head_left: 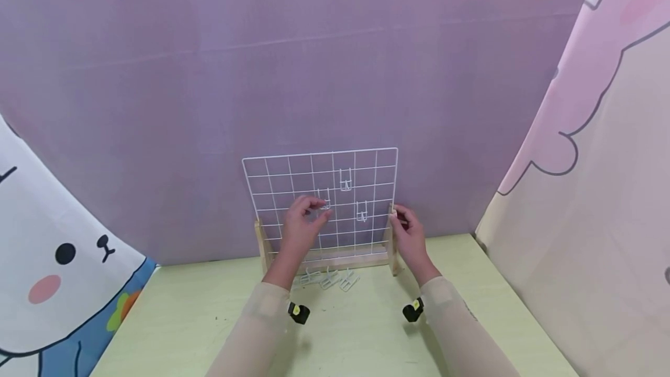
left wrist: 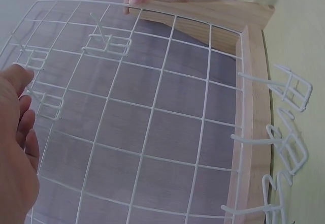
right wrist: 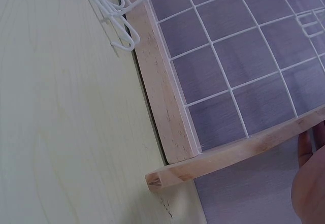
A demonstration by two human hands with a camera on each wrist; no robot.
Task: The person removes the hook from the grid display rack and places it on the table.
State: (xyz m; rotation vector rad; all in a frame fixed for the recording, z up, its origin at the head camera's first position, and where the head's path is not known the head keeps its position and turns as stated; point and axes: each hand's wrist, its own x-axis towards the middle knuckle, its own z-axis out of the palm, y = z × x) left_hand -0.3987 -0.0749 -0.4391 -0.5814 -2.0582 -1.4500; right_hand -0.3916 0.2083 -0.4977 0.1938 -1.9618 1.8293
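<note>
Left hand (head_left: 302,223) pinches a hook (head_left: 324,199) on the wire grid (head_left: 277,182).

One white wire grid panel (head_left: 320,202) stood in one wooden stand (head_left: 335,259). Three white wire hooks (head_left: 345,181) hung on the grid, and three more loose hooks (head_left: 328,278) lay on the surface (head_left: 209,319) before it. Two hands were in view.

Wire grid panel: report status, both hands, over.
Left hand pinches a white wire hook at the wire grid panel. Right hand holds the wooden stand's right upright. Two hooks hung; spare hooks on table, nothing blocking.
</note>
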